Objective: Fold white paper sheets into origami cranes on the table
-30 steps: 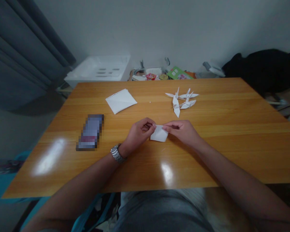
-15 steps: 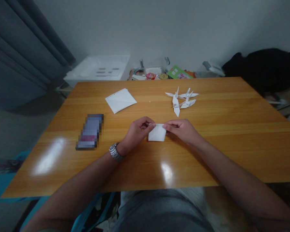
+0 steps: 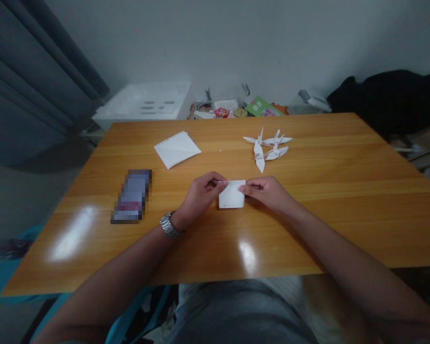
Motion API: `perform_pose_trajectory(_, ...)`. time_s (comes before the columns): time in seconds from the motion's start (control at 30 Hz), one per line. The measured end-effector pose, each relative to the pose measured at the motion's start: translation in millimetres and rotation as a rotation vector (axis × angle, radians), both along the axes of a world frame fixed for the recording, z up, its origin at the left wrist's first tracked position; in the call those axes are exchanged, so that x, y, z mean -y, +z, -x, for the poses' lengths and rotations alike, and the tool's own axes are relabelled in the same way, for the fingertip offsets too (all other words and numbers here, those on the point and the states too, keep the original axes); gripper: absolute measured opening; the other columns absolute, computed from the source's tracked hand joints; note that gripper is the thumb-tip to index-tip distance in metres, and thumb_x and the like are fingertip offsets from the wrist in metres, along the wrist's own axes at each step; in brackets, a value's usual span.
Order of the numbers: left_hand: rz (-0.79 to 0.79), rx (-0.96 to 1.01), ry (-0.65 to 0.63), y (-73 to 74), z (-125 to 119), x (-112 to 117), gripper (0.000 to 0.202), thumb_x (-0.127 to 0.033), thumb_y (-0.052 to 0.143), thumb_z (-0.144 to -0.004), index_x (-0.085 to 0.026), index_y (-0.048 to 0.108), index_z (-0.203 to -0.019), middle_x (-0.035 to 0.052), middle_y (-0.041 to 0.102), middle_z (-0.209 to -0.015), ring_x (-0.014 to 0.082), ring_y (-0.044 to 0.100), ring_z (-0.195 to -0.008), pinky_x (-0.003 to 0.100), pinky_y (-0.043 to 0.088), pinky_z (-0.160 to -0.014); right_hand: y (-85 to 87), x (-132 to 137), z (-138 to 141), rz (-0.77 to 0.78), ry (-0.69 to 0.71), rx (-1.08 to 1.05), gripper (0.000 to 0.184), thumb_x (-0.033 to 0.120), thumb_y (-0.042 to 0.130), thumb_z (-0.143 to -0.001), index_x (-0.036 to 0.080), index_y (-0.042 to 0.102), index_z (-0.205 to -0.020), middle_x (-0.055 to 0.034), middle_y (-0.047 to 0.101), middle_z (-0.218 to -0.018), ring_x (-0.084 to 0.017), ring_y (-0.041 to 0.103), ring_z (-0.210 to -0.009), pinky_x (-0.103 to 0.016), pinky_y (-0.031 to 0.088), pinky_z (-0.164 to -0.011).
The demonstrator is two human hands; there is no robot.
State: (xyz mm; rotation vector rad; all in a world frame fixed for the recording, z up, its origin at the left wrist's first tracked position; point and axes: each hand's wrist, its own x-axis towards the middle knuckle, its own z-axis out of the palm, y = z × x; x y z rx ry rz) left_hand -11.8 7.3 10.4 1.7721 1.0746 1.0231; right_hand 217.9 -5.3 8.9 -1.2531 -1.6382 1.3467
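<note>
A small, squarish piece of folded white paper [image 3: 231,196] is held up between my two hands, over the middle of the table. My left hand [image 3: 205,191] pinches its upper left corner, thumb in front and fingers curled behind. At the right edge, my right hand [image 3: 265,190] grips it the same way, with the thumb lying on the face. Beyond my right hand lie several white paper cranes [image 3: 260,153], close together. A stack of white paper sheets [image 3: 177,149] with a row of punched holes rests beyond my left hand.
On the left of the wooden table [image 3: 344,215] lies a phone [image 3: 132,196], its screen blurred out. Behind the far edge stand a white foam box [image 3: 143,102], a green packet [image 3: 263,106] and other small items. A black cloth [image 3: 383,100] is at the far right.
My fingers have shifted slightly on the folded paper; its top edge now shows above my thumbs. The cranes, sheets and phone stay where they were on the table.
</note>
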Motion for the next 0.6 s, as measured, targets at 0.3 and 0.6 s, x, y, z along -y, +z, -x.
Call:
perform_pose_trajectory(0.3, 0.012, 0.006, 0.003, 0.9, -0.5, -0.9, 0.025, -0.04, 0.068, -0.091, -0.015, 0.07, -0.087, 0.0025, 0.067, -0.075, 0.0114, 0.058, -0.065, 0.021, 0.044, -0.057, 5.8, 0.9, -3.7, -0.074, 0.037, 0.113, 0.047, 0.057, 0.064, -0.089, 0.016, 0.065, -0.066, 0.0029, 0.053, -0.058, -0.01, 0.043, -0.054, -0.025, 0.03, -0.052)
perform_pose_trajectory(0.6, 0.018, 0.061, 0.063, -2.6, 1.7, -4.5, 0.027, -0.043, 0.068, -0.091, -0.015, 0.069, -0.088, 0.003, 0.068, -0.079, 0.0124, 0.059, -0.069, 0.022, 0.045, -0.061, -5.2, 1.5, 1.3, 0.056, 0.031, -0.056, 0.042, 0.058, 0.074, -0.081, 0.017, 0.077, -0.084, -0.004, 0.074, -0.078, -0.016, 0.064, -0.068, -0.028, 0.05, -0.065)
